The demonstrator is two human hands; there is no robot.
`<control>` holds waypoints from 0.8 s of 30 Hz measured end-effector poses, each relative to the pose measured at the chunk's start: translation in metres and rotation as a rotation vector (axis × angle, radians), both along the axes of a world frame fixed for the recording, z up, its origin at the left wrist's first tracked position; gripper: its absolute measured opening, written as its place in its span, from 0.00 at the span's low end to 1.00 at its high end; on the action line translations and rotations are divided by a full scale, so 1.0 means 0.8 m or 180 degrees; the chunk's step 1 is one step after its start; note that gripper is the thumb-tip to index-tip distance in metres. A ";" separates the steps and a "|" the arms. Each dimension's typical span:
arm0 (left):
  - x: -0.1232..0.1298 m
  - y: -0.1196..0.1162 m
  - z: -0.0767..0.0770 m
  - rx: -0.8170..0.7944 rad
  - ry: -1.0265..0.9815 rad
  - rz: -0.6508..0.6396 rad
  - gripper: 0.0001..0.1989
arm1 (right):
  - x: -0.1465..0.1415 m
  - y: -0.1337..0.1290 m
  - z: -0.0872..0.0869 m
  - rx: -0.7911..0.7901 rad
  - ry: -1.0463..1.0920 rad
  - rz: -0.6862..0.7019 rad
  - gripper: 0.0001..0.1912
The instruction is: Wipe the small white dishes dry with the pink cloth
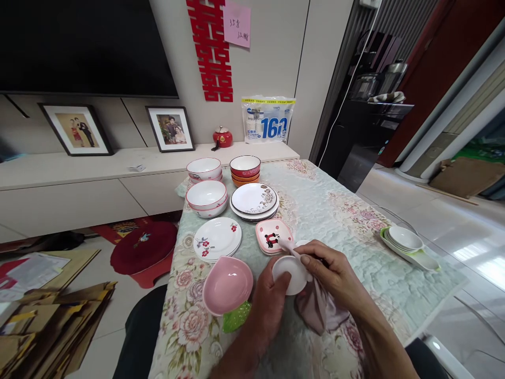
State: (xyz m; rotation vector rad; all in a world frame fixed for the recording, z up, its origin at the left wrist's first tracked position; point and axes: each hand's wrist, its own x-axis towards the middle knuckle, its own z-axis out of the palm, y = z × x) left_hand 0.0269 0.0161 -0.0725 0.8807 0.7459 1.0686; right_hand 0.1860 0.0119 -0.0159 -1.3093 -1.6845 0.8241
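My left hand (270, 297) grips a small white dish (296, 275) by its left side, thumb on the inner face. At the dish's upper right, my right hand (329, 266) pinches a pinkish-grey cloth (319, 308) against the rim, and the rest of the cloth hangs below. A pink peach-shaped bowl (228, 285) with a green leaf lies left of my left hand. Just beyond the hands are square panda dishes (273, 235), and part of another white dish shows behind my right fingers.
Flowered plates (218, 238), brown-patterned plates (253, 199), white bowls (206, 195) and red-orange bowls (245, 166) stand farther back on the floral-covered table (315, 195). Small white bowls (405, 238) sit on a green-edged dish at the right. A red stool (144, 247) is left of the table.
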 end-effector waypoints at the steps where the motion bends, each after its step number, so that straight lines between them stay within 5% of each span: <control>1: -0.001 0.000 -0.001 0.0106 0.0117 -0.0035 0.20 | 0.000 0.000 0.000 0.0055 -0.0008 0.0069 0.12; 7: -0.006 -0.001 0.000 0.0416 0.0979 0.0343 0.19 | -0.008 -0.002 0.004 -0.0050 -0.0598 0.0410 0.14; 13: -0.005 -0.006 -0.003 0.0763 0.1305 0.0185 0.29 | -0.009 0.001 -0.005 -0.0131 -0.1081 0.0002 0.12; 17: -0.005 -0.008 0.002 0.1571 0.1444 0.0082 0.38 | 0.007 0.006 -0.013 -0.0063 -0.1263 -0.0306 0.14; 20: -0.006 -0.006 0.007 0.2069 0.1673 -0.0021 0.29 | 0.020 0.008 -0.014 -0.0149 -0.1016 -0.0337 0.14; 24: -0.007 -0.004 0.014 0.1852 0.1738 0.0293 0.10 | 0.026 0.006 -0.010 -0.0334 -0.0630 -0.0353 0.13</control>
